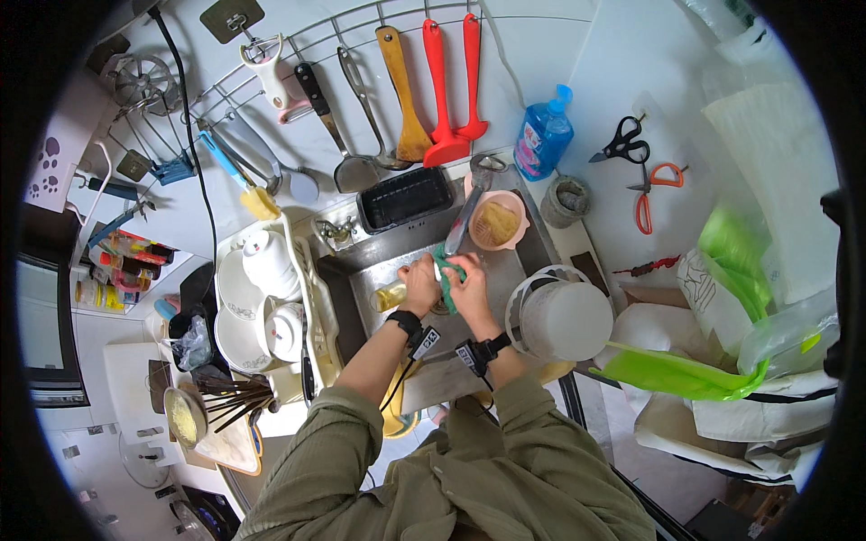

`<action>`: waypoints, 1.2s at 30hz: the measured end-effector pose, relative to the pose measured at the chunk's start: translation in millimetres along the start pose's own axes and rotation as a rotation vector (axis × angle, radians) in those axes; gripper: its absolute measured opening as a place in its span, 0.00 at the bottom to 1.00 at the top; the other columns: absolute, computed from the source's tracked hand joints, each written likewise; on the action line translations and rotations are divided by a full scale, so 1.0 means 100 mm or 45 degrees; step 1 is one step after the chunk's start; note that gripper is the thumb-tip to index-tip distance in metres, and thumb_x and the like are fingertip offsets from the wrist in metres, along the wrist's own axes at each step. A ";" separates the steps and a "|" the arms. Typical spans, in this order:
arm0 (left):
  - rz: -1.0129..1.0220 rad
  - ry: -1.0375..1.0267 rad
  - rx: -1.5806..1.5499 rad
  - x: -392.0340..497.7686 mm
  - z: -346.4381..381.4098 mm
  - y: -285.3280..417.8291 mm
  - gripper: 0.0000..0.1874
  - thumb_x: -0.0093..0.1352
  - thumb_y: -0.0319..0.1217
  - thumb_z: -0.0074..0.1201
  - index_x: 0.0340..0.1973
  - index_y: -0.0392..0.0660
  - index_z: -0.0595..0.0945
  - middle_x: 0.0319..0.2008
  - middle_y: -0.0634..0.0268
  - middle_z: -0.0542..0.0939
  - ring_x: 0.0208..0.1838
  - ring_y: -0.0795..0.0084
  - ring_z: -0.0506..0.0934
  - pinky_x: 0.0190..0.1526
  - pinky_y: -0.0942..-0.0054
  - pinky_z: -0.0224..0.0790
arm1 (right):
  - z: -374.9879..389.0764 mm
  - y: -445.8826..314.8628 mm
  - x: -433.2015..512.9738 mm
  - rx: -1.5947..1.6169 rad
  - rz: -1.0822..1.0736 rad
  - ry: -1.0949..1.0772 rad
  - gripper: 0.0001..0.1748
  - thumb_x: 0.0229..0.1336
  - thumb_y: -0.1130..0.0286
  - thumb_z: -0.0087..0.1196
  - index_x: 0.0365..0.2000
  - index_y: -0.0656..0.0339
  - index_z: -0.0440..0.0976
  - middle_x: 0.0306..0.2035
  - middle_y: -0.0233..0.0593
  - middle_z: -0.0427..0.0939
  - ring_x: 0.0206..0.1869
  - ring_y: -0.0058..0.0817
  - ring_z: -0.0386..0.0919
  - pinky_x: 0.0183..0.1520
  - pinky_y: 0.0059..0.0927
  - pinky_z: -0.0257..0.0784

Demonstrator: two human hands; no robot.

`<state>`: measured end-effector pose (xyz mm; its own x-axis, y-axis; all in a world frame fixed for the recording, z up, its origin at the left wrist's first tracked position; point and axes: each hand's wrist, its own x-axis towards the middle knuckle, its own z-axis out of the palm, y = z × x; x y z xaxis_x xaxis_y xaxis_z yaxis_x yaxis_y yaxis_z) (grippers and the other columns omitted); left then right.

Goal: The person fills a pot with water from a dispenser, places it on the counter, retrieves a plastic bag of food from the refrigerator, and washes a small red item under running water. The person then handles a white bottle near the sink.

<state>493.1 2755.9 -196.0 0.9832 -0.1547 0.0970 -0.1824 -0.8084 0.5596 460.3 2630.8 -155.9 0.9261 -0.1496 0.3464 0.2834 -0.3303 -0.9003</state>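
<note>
Over the steel sink (497, 284), my left hand (419, 287) grips a clear, yellowish glass or jar (389, 296), whose end sticks out to the left of the fingers. Close beside it on the right, my right hand (468, 284) pinches a green scouring pad (447, 287) against the end near my left fingers; the fingers hide the exact contact. Just above both hands is the faucet spout (460, 226). A pink strainer basket (519, 237) holding a yellow sponge (497, 223) sits behind my right hand.
A dish rack (328, 318) with white bowls (270, 260) stands left of the sink, a white bucket (568, 321) to its right. Behind are a black tray (406, 199) and a blue soap bottle (542, 142). Utensils, including a wooden spatula (399, 88), hang from a wall rack.
</note>
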 end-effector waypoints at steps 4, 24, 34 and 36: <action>-0.041 -0.092 -0.004 -0.04 0.04 0.06 0.14 0.52 0.25 0.57 0.34 0.41 0.73 0.28 0.49 0.79 0.38 0.47 0.76 0.43 0.52 0.52 | -0.06 -0.06 0.03 -0.032 0.331 0.117 0.08 0.48 0.80 0.56 0.32 0.70 0.74 0.33 0.47 0.74 0.39 0.41 0.75 0.44 0.33 0.69; -0.118 -0.162 -0.163 0.01 0.14 0.00 0.17 0.59 0.35 0.56 0.40 0.40 0.74 0.32 0.49 0.81 0.43 0.49 0.78 0.43 0.50 0.50 | 0.01 -0.03 0.02 -0.063 0.110 0.140 0.08 0.48 0.79 0.58 0.32 0.67 0.77 0.31 0.49 0.76 0.35 0.42 0.76 0.41 0.34 0.69; -0.238 -0.128 -0.054 0.03 0.03 0.01 0.14 0.51 0.21 0.54 0.34 0.41 0.73 0.30 0.50 0.80 0.43 0.48 0.77 0.46 0.51 0.51 | 0.02 0.02 0.05 -0.044 0.195 0.048 0.09 0.49 0.77 0.59 0.34 0.68 0.77 0.32 0.47 0.77 0.38 0.38 0.76 0.43 0.31 0.69; -0.208 -0.109 -0.095 0.01 0.01 0.03 0.14 0.51 0.22 0.54 0.34 0.41 0.73 0.30 0.50 0.80 0.43 0.48 0.77 0.46 0.51 0.51 | 0.00 0.01 0.06 0.010 0.285 0.096 0.09 0.49 0.78 0.59 0.34 0.69 0.77 0.33 0.47 0.77 0.38 0.37 0.76 0.43 0.31 0.69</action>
<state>493.7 2752.4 -195.1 0.9948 -0.0755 -0.0685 -0.0165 -0.7827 0.6222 466.4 2629.2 -154.5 0.9448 -0.2877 0.1567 0.0755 -0.2742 -0.9587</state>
